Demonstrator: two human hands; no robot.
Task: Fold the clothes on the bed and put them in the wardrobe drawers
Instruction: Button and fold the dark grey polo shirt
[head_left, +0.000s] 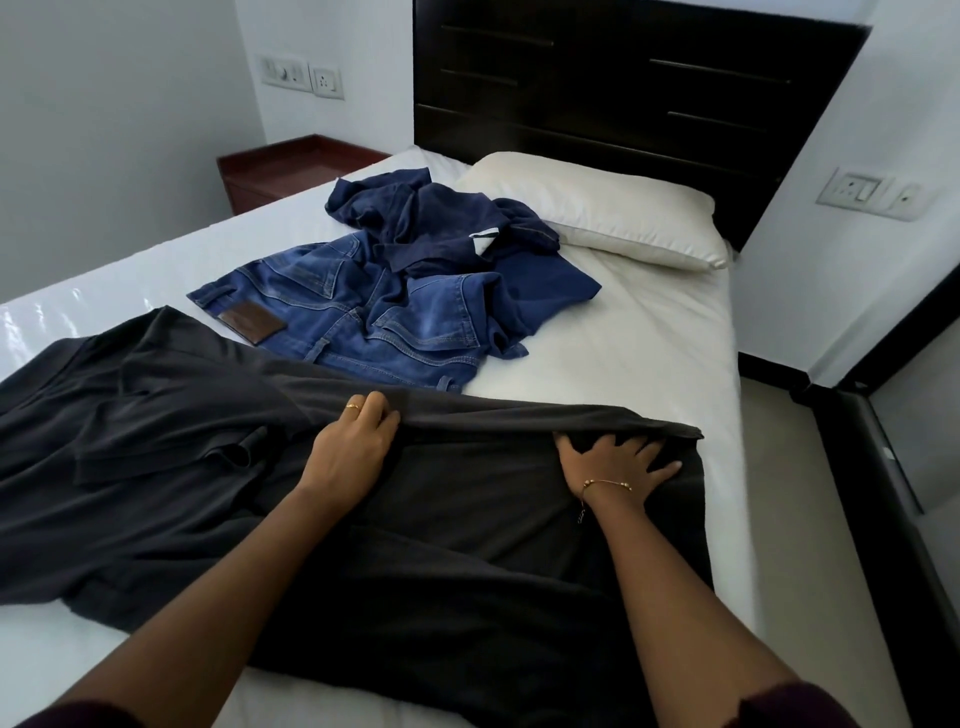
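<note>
Barely started, I am folding the dark shirt at lower frame: left hand pinching its fold, right hand pressing flat, fingers spread; jeans and navy top at centre are waiting unfolded.

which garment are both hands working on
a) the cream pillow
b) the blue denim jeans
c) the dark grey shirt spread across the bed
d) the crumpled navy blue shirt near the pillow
c: the left hand grips a fold of the dark grey shirt and the right hand presses flat on it, while the blue denim jeans lie untouched beyond.
</note>
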